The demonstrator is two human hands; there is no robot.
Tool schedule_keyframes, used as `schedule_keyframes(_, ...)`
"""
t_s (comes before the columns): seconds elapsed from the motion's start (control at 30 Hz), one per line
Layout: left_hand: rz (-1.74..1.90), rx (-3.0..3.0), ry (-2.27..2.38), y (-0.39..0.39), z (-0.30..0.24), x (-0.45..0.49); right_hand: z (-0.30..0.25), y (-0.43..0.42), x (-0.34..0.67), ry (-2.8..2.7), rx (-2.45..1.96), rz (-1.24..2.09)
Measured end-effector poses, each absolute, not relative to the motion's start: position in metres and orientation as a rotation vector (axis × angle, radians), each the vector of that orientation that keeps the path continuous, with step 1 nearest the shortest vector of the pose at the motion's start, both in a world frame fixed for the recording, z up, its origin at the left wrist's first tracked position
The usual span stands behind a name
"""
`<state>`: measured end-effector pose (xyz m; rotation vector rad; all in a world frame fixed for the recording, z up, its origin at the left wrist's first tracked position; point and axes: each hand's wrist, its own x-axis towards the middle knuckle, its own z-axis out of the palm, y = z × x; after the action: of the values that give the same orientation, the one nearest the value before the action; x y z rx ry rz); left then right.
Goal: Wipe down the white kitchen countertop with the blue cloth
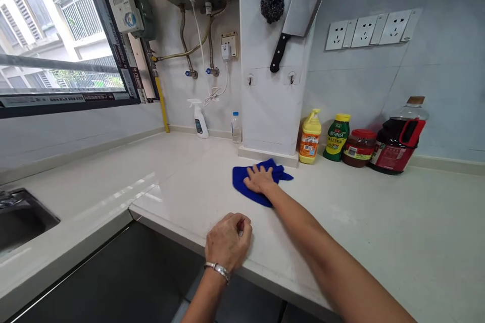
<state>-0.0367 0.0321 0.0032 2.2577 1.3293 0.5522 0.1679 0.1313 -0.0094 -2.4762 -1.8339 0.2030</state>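
Green bottle point(336, 137): yellow Chinese characters on its label point(335, 133), probably starting 海天, but too small to be sure. Yellow pump bottle point(311, 126): orange sticker point(309, 139) with white characters, unreadable, and a barcode point(308, 148) below. Red-lidded jar point(359, 148): barcode on its left side, digits illegible. Big dark jug point(397, 139): red wrapper point(394, 156) with white characters, too fine to read. White spray bottle point(200, 122): dark patch of print, illegible. Window frame point(109, 25): repeated pale lettering on dark strips, blurred. Meter point(122, 2): round blue sticker point(130, 19), wording unreadable.
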Motion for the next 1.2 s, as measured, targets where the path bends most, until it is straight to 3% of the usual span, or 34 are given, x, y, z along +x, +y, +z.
schedule_keyframes(0.27,0.795,2.201,1.318,0.043,-0.007,-0.042,-0.006,0.107,0.101,-2.315,-2.015,0.266)
schedule_keyframes(0.53,0.638,2.211,1.213,0.039,-0.004,-0.04,0.007,0.0,0.104,-2.029,-2.135,0.309)
schedule_keyframes(0.63,0.672,2.224,1.207,0.015,0.002,-0.023,0.011,-0.04,0.113,-1.927,-2.181,0.306)
schedule_keyframes(0.8,0.765,2.727,0.94,-0.038,0.011,0.033,0.02,-0.111,0.151,-1.821,-2.347,0.302)
schedule_keyframes(1.2,0.284,2.781,0.244,-0.206,-0.006,0.174,0.03,-0.343,0.273,-1.375,-2.544,0.059)
